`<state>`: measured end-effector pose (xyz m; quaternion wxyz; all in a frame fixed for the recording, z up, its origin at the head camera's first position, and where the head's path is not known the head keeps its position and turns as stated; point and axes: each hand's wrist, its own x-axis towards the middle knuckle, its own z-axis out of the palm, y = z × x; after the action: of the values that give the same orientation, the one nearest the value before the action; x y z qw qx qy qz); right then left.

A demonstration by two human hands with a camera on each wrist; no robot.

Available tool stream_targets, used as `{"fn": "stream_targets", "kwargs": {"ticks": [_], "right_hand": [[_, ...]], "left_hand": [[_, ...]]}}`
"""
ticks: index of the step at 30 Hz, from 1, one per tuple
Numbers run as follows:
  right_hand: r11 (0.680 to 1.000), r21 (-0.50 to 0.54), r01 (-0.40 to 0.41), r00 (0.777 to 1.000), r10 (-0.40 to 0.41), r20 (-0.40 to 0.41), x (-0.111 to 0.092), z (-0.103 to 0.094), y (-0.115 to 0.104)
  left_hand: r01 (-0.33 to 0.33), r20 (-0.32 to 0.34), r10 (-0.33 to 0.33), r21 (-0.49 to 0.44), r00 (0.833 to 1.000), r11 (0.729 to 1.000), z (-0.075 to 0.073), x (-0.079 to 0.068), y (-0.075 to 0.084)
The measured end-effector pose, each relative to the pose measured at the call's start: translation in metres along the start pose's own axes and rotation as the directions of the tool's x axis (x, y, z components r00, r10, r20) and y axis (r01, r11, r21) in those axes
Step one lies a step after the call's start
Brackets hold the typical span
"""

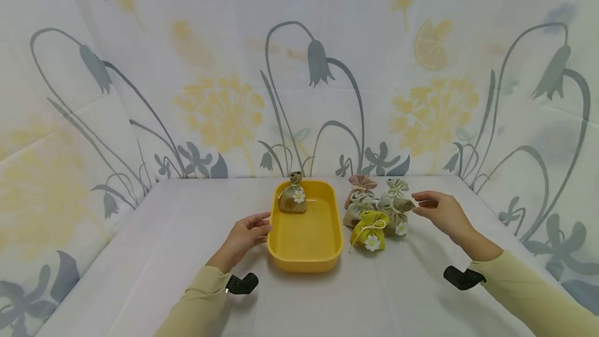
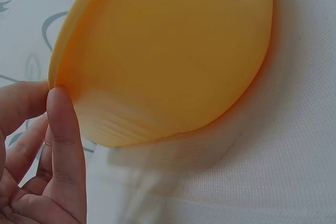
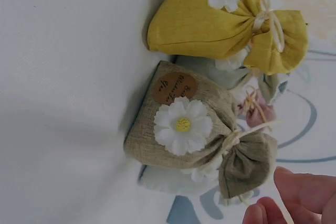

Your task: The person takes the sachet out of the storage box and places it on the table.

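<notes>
My left hand (image 1: 245, 235) is at the left side of a yellow plastic tray (image 1: 304, 267), thumb and fingers touching the edge by its rim (image 2: 73, 24). Inside the tray, toward the back left, stands a brown drawstring pouch (image 1: 291, 203) with a white flower. To the right of the tray my right hand (image 1: 444, 213) reaches toward another brown pouch (image 1: 395, 218). Its fingertips are right beside that pouch's gathered top (image 3: 249, 163), thumb and fingers spread apart. That pouch bears a white flower (image 3: 182, 125) and a round brown label (image 3: 175, 87).
Beside the brown pouch are a yellow pouch (image 1: 374, 225) in front, grey-green pouches (image 1: 357, 209) (image 1: 395, 187) and a pink pouch (image 1: 362, 183) behind. All stand grouped on a white-covered table (image 1: 210, 191). A flower-printed cloth (image 1: 299, 103) hangs behind and at the sides.
</notes>
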<state>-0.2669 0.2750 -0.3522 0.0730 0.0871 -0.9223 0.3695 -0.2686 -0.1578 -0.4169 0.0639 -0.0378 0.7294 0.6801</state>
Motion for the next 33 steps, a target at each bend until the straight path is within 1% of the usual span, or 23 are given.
{"fn": "stream_targets", "kwargs": {"ticks": [6,11,20,24,28,33], "right_hand": [[0.999,0.023,0.028,0.999,-0.028,0.022,-0.011,-0.008,-0.007],[0.997,0.067,0.029,0.998,-0.032,0.046,-0.016,-0.006,-0.014],[0.982,0.181,0.048,0.994,-0.065,0.090,-0.019,0.011,-0.034],[0.973,0.224,0.060,0.991,-0.085,0.105,-0.015,0.021,-0.044],[0.958,0.276,0.073,0.988,-0.108,0.114,-0.011,0.028,-0.056],[0.945,0.322,0.065,0.986,-0.111,0.126,-0.006,0.038,-0.069]], "left_hand": [[-0.008,0.004,0.008,-0.001,1.000,1.000,-0.001,-0.001,-0.001],[-0.014,0.007,0.014,-0.008,1.000,1.000,-0.001,-0.001,0.001],[0.007,0.011,-0.007,0.001,1.000,1.000,-0.001,-0.002,0.002],[-0.006,0.011,0.006,-0.001,1.000,1.000,-0.003,-0.002,0.002],[-0.012,0.018,0.012,-0.025,1.000,1.000,-0.003,-0.002,0.001],[-0.013,0.026,0.014,-0.023,1.000,1.000,-0.002,-0.002,0.000]]}}
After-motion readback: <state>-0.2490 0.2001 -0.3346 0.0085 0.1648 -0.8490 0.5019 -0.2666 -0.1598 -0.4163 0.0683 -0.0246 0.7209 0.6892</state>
